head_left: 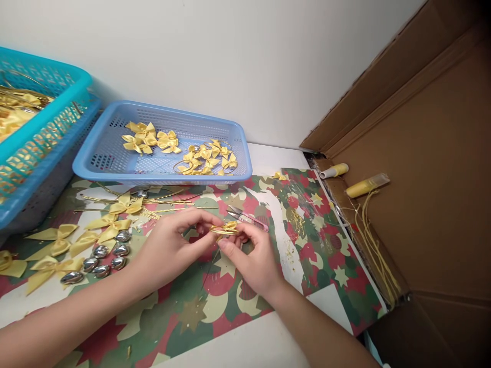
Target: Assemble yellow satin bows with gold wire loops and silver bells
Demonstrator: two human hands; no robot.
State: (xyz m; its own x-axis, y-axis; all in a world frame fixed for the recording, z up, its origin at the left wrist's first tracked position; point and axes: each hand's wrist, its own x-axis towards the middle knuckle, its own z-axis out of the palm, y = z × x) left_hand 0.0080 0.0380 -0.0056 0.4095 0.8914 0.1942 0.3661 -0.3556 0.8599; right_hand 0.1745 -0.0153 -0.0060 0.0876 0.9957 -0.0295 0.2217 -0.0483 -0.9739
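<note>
My left hand and my right hand meet above the patterned sheet. Both pinch a small bundle of gold cord, with yellow ribbon showing on it; the fingers partly cover it. Pink-handled snips lie just behind my right hand. Left of my left hand are yellow ribbon bows and several shiny silver beads. Lengths of gold cord lie behind my left hand.
A blue basket holding yellow bows stands at the back, beside a stacked teal basket at the left. Cardboard rises at the right, with two yellow-filled tubes and hanging yellow strands. Gold scraps dot the patterned sheet.
</note>
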